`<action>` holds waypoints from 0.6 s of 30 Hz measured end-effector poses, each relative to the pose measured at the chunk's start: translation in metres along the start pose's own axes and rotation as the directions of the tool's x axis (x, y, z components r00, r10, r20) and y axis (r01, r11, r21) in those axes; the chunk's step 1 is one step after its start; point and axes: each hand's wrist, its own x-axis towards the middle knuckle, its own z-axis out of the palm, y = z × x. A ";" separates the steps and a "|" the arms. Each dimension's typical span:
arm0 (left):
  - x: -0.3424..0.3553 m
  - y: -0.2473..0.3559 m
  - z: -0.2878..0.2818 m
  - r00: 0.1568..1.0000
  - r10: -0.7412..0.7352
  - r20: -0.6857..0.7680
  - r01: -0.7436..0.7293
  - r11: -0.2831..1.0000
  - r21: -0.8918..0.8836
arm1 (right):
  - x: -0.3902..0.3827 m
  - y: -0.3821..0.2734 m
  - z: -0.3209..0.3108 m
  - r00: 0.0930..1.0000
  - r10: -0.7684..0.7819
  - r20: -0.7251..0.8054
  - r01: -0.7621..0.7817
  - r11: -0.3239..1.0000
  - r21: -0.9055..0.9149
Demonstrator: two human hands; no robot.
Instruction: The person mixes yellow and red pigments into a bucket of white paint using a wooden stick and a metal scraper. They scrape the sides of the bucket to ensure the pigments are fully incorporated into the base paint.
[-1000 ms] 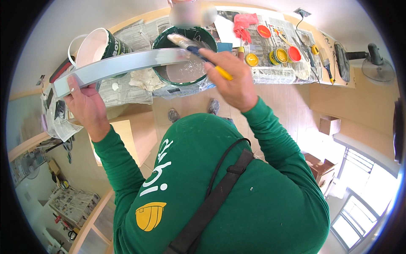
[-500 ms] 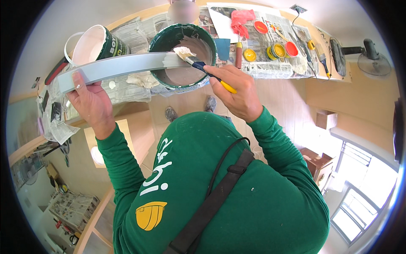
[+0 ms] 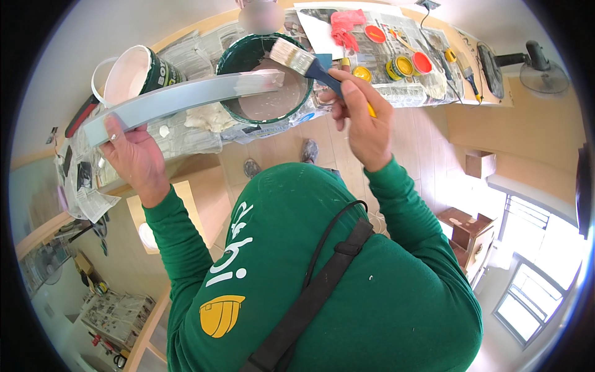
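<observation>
My left hand (image 3: 135,155) is closed on the left end of a long, pale grey-blue strip (image 3: 180,100), thumb on its upper face. The strip's far end reaches over a dark green bucket (image 3: 230,57) and carries a smear of wet paint. Inside the bucket lies pinkish-grey paint (image 3: 266,104). My right hand (image 3: 365,121) grips a paintbrush (image 3: 310,65) by its dark blue handle with a yellow tip. The pale, paint-coated bristles are raised over the bucket's right side, apart from the strip.
A second bucket (image 3: 162,73) with white inside stands at left. Newspaper (image 3: 198,46) covers the bench. Several small yellow and red paint pots, including a yellow one (image 3: 403,66), a red glove-like cloth (image 3: 347,28), another brush (image 3: 469,75) and a small fan (image 3: 545,74) are at right.
My right hand has lifted the brush off the strip's far end, moving slightly right and turning the bristles upward. My left hand keeps the strip in nearly the same place.
</observation>
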 end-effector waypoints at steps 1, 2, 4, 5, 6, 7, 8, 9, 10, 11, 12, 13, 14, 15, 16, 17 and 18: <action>0.000 -0.002 -0.001 1.000 -0.005 -0.008 0.005 1.000 -0.009 | 0.001 0.003 0.010 1.000 -0.004 -0.030 0.005 1.000 0.030; 0.000 -0.003 -0.002 1.000 -0.010 -0.016 0.010 1.000 -0.018 | 0.001 0.004 0.019 0.999 0.018 -0.037 -0.016 0.999 0.051; 0.001 -0.004 -0.002 0.999 -0.014 -0.033 0.013 0.999 -0.031 | -0.006 0.011 0.030 1.000 0.014 0.002 -0.014 1.000 -0.018; 0.001 -0.004 0.001 0.999 -0.017 -0.038 0.015 0.999 -0.037 | -0.011 0.016 0.032 1.000 0.013 0.021 -0.011 0.999 -0.053; -0.002 -0.005 0.000 0.999 -0.020 -0.050 0.018 0.999 -0.040 | -0.017 0.019 0.031 0.999 0.023 0.029 -0.021 0.997 -0.071; -0.002 -0.006 0.000 0.998 -0.022 -0.052 0.019 0.999 -0.050 | -0.020 0.019 0.028 0.999 0.014 0.043 -0.009 0.994 -0.105; -0.001 -0.007 0.001 0.998 -0.025 -0.054 0.021 0.998 -0.060 | -0.022 0.015 0.024 0.998 0.005 0.057 0.003 0.990 -0.139; 0.000 -0.008 0.001 0.998 -0.027 -0.055 0.023 0.997 -0.070 | -0.023 0.011 0.020 0.997 -0.005 0.071 0.017 0.985 -0.173; 0.000 -0.009 -0.001 0.999 -0.027 -0.031 0.024 0.997 -0.079 | -0.022 0.008 0.015 0.998 0.021 0.056 -0.013 0.991 -0.130; 0.002 -0.010 -0.003 1.000 -0.027 -0.007 0.026 0.996 -0.087 | -0.021 0.004 0.010 0.998 0.047 0.040 -0.044 0.995 -0.086; 0.003 -0.010 -0.005 1.000 -0.026 0.017 0.028 0.995 -0.098 | -0.019 -0.002 0.004 0.997 0.073 0.025 -0.071 0.997 -0.043; 0.004 -0.010 -0.007 0.999 -0.022 0.043 0.027 0.993 -0.118 | -0.013 -0.009 -0.004 0.996 0.085 0.006 -0.085 0.996 -0.007; 0.005 -0.009 -0.010 0.997 -0.017 0.070 0.026 0.990 -0.137 | -0.002 -0.017 -0.012 0.995 0.099 -0.012 -0.099 0.995 0.029; 0.006 -0.008 -0.012 0.995 -0.013 0.096 0.028 0.988 -0.155 | 0.009 -0.023 -0.020 0.993 0.115 -0.031 -0.113 0.991 0.065; 0.008 -0.009 -0.015 0.993 -0.013 0.122 0.033 0.986 -0.164 | 0.021 -0.027 -0.029 0.990 0.138 -0.004 -0.137 0.986 0.097; 0.011 -0.009 -0.020 0.989 -0.012 0.146 0.037 0.984 -0.173 | 0.032 -0.030 -0.035 0.987 0.161 0.025 -0.163 0.978 0.128; 0.015 -0.010 -0.022 0.985 -0.012 0.173 0.044 0.982 -0.184 | 0.041 -0.034 -0.035 0.985 0.157 0.066 -0.167 0.970 0.176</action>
